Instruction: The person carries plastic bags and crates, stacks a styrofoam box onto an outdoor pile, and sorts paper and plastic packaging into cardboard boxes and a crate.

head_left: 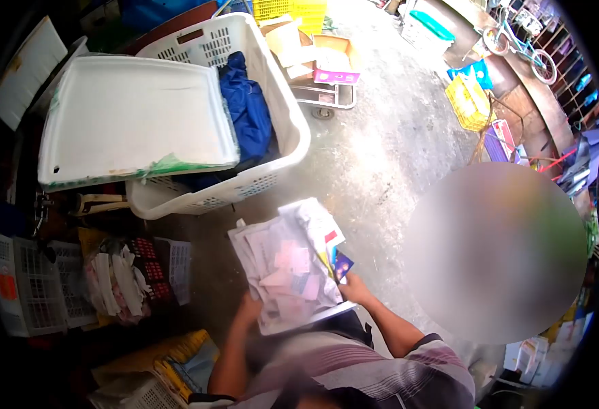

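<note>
While gripping the white tray [310,320] by its near corners with left hand [248,309] and right hand [355,290], keep level to avoid spilling loose sheets [291,258].

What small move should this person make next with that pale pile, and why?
Perhaps nudge the dark blue packet inward with the right hand: it juts from the side of the pale pile, close to that hand, and might slip out. The left hand is at the opposite side.
</note>
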Tool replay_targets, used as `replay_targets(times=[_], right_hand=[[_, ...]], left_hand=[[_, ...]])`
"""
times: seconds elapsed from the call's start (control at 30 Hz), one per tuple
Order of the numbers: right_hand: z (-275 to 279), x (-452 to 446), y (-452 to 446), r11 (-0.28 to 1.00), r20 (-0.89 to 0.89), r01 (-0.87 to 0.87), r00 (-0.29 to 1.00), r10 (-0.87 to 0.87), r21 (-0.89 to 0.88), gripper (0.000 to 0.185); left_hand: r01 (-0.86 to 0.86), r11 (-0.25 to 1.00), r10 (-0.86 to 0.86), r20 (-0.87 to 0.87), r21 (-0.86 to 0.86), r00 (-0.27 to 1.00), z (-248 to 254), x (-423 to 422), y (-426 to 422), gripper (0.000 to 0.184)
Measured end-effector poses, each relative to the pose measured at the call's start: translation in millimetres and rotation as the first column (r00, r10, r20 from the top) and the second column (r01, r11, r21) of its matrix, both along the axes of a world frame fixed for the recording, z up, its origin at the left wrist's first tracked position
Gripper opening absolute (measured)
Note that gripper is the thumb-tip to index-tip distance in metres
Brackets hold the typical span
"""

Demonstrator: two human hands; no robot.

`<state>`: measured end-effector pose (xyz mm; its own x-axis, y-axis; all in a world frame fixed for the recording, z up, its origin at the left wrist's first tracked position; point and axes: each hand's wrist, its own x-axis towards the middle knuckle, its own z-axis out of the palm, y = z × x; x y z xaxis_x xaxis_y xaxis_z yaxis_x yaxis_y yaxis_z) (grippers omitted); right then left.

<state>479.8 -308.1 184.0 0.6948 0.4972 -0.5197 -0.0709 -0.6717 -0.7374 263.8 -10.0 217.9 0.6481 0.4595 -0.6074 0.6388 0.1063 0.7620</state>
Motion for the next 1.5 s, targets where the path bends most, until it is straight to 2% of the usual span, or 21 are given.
replay_targets(times=[0.17, 0.27, 0.3, 0.33, 0.4, 0.5, 0.63, 0.67, 0.73, 0.77, 0.87, 0.93, 0.97, 1.0, 1.07, 1.17, 1.23, 1.3, 1.37, 1.43, 1.5], right_hand=[[70, 109, -96, 0.966, 0.179, 0.258, 0.951, -0.251, -0.016, 0.040], [81, 168, -130, 0.866, -0.025, 0.462, 0.884, -0.466, 0.194, 0.034], [54, 187, -144, 0.704, -0.253, 0.578, 0.815, -0.521, 0.412, 0.028], [54, 206, -152, 0.587, -0.366, 0.660, 0.750, -0.551, 0.469, 0.034], [34, 251, -165, 0.493, -0.397, 0.704, 0.702, -0.592, 0.511, 0.046], [52, 322, -160, 0.360, -0.634, 0.852, 0.524, -0.569, 0.381, 0.050], [19, 419, -156, 0.349, -0.817, 0.864, 0.476, -0.327, 0.364, 0.056], [34, 448, -136, 0.328, -0.780, 0.843, 0.526, -0.338, 0.426, 0.055], [58, 489, -124, 0.280, -0.858, 0.889, 0.436, -0.272, 0.362, 0.055], [47, 516, -127, 0.258, -0.840, 0.885, 0.454, -0.297, 0.387, 0.053], [86, 582, -111, 0.384, -0.675, 0.829, 0.556, -0.485, 0.407, 0.052], [79, 624, -107, 0.403, -0.482, 0.749, 0.652, -0.585, 0.525, 0.050], [89, 651, -96, 0.455, -0.407, 0.745, 0.656, -0.636, 0.489, 0.052], [89, 678, -90, 0.495, -0.359, 0.717, 0.684, -0.635, 0.491, 0.048], [118, 726, -53, 0.643, 0.057, 0.565, 0.727, -0.684, 0.516, 0.040], [178, 802, -1, 0.908, 0.538, 0.143, 0.764, -0.354, 0.395, 0.033], [210, 844, 44, 0.930, 0.421, -0.077, 0.903, -0.088, 0.359, 0.031], [201, 891, 84, 0.933, 0.301, -0.331, 0.912, 0.278, 0.139, 0.037], [182, 931, 111, 0.879, 0.468, -0.476, 0.767, 0.439, -0.045, 0.043], [169, 971, 135, 0.821, 0.555, -0.515, 0.620, 0.555, -0.245, 0.051], [168, 1011, 162, 0.807, 0.673, -0.522, 0.494, 0.551, -0.278, 0.047]], left_hand=[[0.152, 0.967, -0.196, 0.220, 0.203, 0.955, 11, 185, -74, 0.048], [0.153, 0.950, -0.226, 0.261, 0.272, 0.939, 11, 272, -92, 0.045], [0.150, 0.955, -0.223, 0.287, 0.257, 0.932, 7, 297, -93, 0.044], [0.144, 0.960, -0.218, 0.319, 0.240, 0.922, 16, 329, -95, 0.044], [0.139, 0.967, -0.219, 0.413, 0.214, 0.884, 42, 383, -98, 0.043], [0.207, 0.974, -0.227, 0.434, 0.093, 0.872, 76, 465, -95, 0.046], [0.222, 0.963, -0.268, 0.448, 0.153, 0.853, 20, 587, -82, 0.049], [0.223, 0.952, -0.297, 0.468, 0.208, 0.832, 21, 633, -64, 0.050], [0.250, 0.933, -0.346, 0.449, 0.260, 0.824, 14, 674, -61, 0.051], [0.274, 0.948, -0.319, 0.466, 0.164, 0.825, 61, 699, -53, 0.053], [0.229, 0.936, -0.325, 0.403, 0.268, 0.856, 61, 772, -35, 0.052], [0.235, 0.929, -0.337, 0.392, 0.285, 0.856, 58, 815, -15, 0.049], [0.257, 0.950, -0.310, 0.430, 0.178, 0.848, 97, 837, -5, 0.045], [0.231, 0.973, -0.211, 0.409, 0.002, 0.888, 89, 857, 6, 0.043], [0.210, 0.972, -0.233, 0.383, 0.104, 0.894, 64, 901, 33, 0.043], [0.126, 0.978, -0.186, 0.407, 0.169, 0.894, 43, 966, 59, 0.042], [0.127, 0.977, -0.183, 0.361, 0.173, 0.914, 32, 1011, 73, 0.043], [0.042, 0.982, -0.102, 0.329, 0.183, 0.939, 23, 1059, 81, 0.042], [-0.005, 0.963, -0.078, 0.298, 0.269, 0.951, -2, 1092, 95, 0.043], [-0.013, 0.941, -0.057, 0.195, 0.338, 0.979, 42, 1130, 99, 0.043], [-0.018, 0.945, -0.023, 0.124, 0.325, 0.992, 69, 1164, 110, 0.043]])
